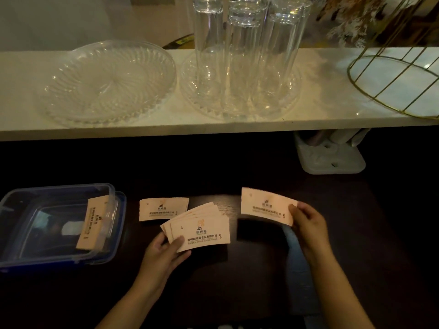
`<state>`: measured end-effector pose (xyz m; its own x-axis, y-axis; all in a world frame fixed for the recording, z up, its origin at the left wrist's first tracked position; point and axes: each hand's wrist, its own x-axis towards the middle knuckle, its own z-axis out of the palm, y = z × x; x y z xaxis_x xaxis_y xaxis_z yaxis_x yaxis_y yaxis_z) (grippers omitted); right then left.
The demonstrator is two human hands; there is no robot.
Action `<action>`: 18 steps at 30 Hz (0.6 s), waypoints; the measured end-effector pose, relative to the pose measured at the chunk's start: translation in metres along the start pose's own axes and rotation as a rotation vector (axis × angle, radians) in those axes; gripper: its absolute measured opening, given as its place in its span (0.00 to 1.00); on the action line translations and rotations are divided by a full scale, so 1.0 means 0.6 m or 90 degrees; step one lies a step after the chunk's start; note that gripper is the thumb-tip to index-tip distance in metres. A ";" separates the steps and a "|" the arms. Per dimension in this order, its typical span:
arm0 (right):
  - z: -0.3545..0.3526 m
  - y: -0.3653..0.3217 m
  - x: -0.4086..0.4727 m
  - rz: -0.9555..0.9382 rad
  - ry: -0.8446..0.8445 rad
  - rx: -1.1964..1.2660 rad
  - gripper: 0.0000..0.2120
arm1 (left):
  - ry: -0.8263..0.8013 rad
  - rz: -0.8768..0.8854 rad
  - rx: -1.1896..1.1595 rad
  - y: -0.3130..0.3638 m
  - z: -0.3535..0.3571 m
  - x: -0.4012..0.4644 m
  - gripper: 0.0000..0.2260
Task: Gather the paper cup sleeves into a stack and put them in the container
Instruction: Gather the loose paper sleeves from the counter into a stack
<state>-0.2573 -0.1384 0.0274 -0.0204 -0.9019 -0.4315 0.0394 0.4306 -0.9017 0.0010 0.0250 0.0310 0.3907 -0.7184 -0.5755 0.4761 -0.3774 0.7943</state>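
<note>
Left hand (166,248) at six o'clock pinches a fanned stack of sleeves (199,230) over the dark table (237,281). Right hand (306,222) at four o'clock grips a single sleeve (266,205) by its right end. One more sleeve (162,208) lies flat just beyond the fan. At nine o'clock, the clear container (28,224) holds one sleeve leaning inside (93,224).

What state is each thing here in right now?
Container: open, no lid on, one sleeve leaning inside.
Fanned sleeves: held in the left hand.
Single sleeve: lifted in the right hand.
Loose sleeve: lying flat on the dark table.
Glasses: upright and empty on a glass plate.
Glass dish: empty.
</note>
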 end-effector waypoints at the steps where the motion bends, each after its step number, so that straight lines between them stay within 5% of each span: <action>1: 0.006 -0.002 -0.019 0.011 -0.032 0.077 0.05 | -0.004 0.002 0.001 0.000 0.001 0.000 0.14; 9: 0.111 0.055 -0.116 -0.007 -0.088 -0.098 0.04 | -0.094 0.058 0.049 0.004 0.022 -0.019 0.15; 14: 0.114 0.058 -0.127 -0.099 -0.298 -0.126 0.48 | -0.129 0.090 0.109 0.007 0.013 -0.026 0.15; 18: 0.114 0.064 -0.131 -0.295 -0.326 -0.309 0.42 | -0.127 0.069 0.144 -0.005 0.017 -0.028 0.13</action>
<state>-0.1860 -0.0536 0.0287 0.5312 -0.8454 -0.0557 -0.2973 -0.1245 -0.9466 -0.0151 0.0320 0.0400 0.2559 -0.8536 -0.4537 0.2444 -0.3970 0.8847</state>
